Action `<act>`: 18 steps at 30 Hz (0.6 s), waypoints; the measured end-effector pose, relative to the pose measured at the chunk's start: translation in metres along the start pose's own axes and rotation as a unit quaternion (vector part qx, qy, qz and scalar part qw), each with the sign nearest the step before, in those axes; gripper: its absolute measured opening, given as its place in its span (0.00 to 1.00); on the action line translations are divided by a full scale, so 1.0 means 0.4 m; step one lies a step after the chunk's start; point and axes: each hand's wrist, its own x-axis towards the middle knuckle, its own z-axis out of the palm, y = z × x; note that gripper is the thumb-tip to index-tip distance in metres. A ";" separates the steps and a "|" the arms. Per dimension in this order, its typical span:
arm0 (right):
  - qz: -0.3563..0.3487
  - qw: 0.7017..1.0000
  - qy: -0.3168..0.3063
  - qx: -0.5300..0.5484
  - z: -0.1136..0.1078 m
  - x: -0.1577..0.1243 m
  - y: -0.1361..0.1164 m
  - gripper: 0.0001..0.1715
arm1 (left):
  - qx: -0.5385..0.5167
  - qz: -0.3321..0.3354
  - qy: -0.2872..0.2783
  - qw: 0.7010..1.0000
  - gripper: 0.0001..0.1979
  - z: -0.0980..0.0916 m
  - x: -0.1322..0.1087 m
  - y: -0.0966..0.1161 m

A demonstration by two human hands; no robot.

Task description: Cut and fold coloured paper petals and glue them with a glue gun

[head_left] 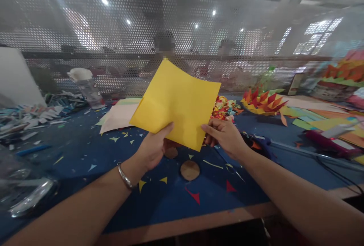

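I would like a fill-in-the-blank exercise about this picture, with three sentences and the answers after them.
1. Both hands hold one sheet of ____ paper.
2. The left hand has a metal ____ on its wrist.
3. The paper scraps lie on a table with a ____ cover.

Missing words: yellow; bracelet; blue

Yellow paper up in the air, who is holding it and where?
Both hands hold the yellow paper above the table: the left hand pinches its lower edge, and the right hand grips the lower right edge near the corner.
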 end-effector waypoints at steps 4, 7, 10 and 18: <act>-0.001 1.000 0.010 -0.014 0.005 -0.004 -0.002 0.19 | -0.011 -0.009 -0.027 1.000 0.21 -0.006 -0.008 0.009; -0.004 1.000 0.011 -0.023 0.004 -0.004 -0.002 0.18 | -0.010 -0.031 -0.046 0.998 0.22 -0.011 -0.014 0.017; -0.010 1.000 0.007 -0.021 0.001 -0.003 0.001 0.19 | 0.007 -0.046 -0.075 0.996 0.23 -0.018 -0.018 0.022; -0.015 0.999 0.010 -0.037 -0.003 0.000 0.009 0.21 | 0.069 -0.094 -0.046 0.992 0.16 -0.014 -0.011 0.006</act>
